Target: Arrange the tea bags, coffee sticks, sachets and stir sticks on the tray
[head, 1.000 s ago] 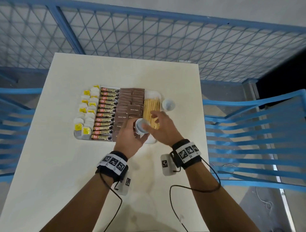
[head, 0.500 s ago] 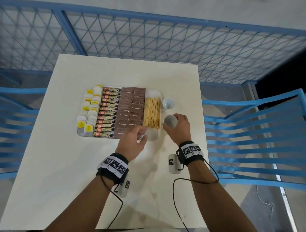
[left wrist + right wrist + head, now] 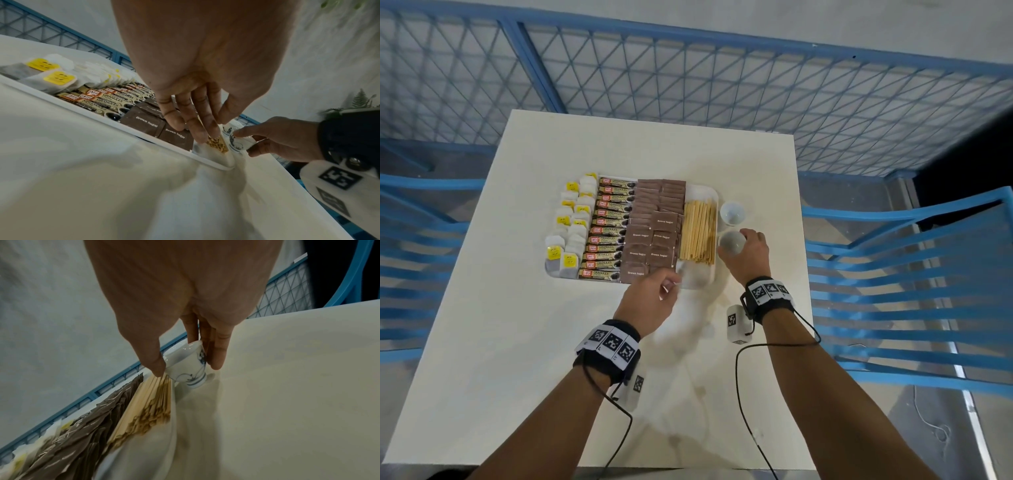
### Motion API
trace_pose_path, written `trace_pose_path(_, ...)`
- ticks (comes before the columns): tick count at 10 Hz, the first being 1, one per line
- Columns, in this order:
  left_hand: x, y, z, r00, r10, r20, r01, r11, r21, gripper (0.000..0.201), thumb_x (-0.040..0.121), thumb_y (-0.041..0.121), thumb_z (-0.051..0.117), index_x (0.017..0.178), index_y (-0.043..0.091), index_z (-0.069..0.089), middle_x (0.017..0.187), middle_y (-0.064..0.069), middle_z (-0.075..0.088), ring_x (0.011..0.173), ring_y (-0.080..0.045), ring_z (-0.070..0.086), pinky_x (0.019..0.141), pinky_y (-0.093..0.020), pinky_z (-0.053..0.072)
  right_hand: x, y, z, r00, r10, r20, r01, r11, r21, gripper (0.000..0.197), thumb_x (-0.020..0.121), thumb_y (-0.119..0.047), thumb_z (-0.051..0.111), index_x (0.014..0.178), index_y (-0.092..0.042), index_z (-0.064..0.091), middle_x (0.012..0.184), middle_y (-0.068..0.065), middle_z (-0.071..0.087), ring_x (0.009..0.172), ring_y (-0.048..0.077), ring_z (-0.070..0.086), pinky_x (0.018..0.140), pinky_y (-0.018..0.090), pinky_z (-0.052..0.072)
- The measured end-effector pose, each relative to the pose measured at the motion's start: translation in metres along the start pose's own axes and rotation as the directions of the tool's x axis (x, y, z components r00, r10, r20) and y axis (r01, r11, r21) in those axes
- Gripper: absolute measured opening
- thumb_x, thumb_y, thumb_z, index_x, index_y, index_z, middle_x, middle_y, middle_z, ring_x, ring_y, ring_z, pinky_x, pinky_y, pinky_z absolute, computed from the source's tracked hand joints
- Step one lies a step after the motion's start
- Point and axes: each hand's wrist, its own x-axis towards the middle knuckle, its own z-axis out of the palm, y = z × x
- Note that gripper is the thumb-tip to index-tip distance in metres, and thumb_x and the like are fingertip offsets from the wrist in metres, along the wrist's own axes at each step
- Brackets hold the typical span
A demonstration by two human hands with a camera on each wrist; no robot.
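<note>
The tray [image 3: 714,202] on the worktop [image 3: 517,325] holds four filled columns: tea bags [image 3: 571,226] far left, then coffee sticks [image 3: 607,228], brown sugar sachets [image 3: 655,233], and stir sticks [image 3: 697,233] rightmost. Arranging appears essentially complete. The right hand [image 3: 748,255] grips a small cup [image 3: 185,363] just right of the tray, near a second cup [image 3: 732,213]. The left hand [image 3: 650,301] hovers at the tray's near edge, fingers [image 3: 197,123] relaxed, holding nothing.
</note>
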Motion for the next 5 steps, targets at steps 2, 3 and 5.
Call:
trace_pose_path(2, 0.002, -0.002, -0.009, 1.0, -0.005, -0.006, 0.005, 1.0, 0.016, 0.014, 0.095, 0.021, 0.068, 0.107, 0.028, 0.069, 0.09, 0.014, 0.066, 0.084, -0.007, 0.065, 0.082, -0.034, 0.058, -0.006, 0.003, 0.004, 0.999, -0.025, -0.044, 0.022, 0.998, -0.062, 0.075, 0.084, -0.042, 0.076, 0.138, 0.002, 0.047, 0.129, 0.018, 0.055, 0.119, 0.034, 0.048, 0.105, 0.043, 0.038)
trace_pose_path(3, -0.001, -0.001, -0.015, 0.999, 0.007, -0.033, -0.007, 1.0, 0.021, 0.013, 0.095, 0.018, 0.068, 0.105, 0.026, 0.07, 0.089, 0.014, 0.066, 0.083, -0.009, 0.064, 0.08, -0.031, 0.056, -0.016, 0.011, 0.009, 0.987, -0.027, -0.156, 0.011, 0.994, -0.104, 0.069, 0.08, -0.043, 0.076, 0.13, -0.001, 0.055, 0.117, 0.017, 0.06, 0.107, 0.035, 0.051, 0.096, 0.041, 0.036)
trace_pose_path(5, -0.023, -0.011, -0.024, 0.999, -0.018, -0.043, 0.018, 1.0, 0.018, 0.014, 0.095, 0.016, 0.067, 0.105, 0.025, 0.07, 0.09, 0.011, 0.067, 0.082, -0.009, 0.064, 0.078, -0.029, 0.053, -0.063, 0.026, 0.015, 0.985, -0.042, -0.169, 0.047, 0.999, 0.025, 0.025, 0.082, -0.012, 0.067, 0.107, -0.012, 0.068, 0.101, 0.004, 0.065, 0.098, 0.026, 0.057, 0.091, 0.036, 0.045)
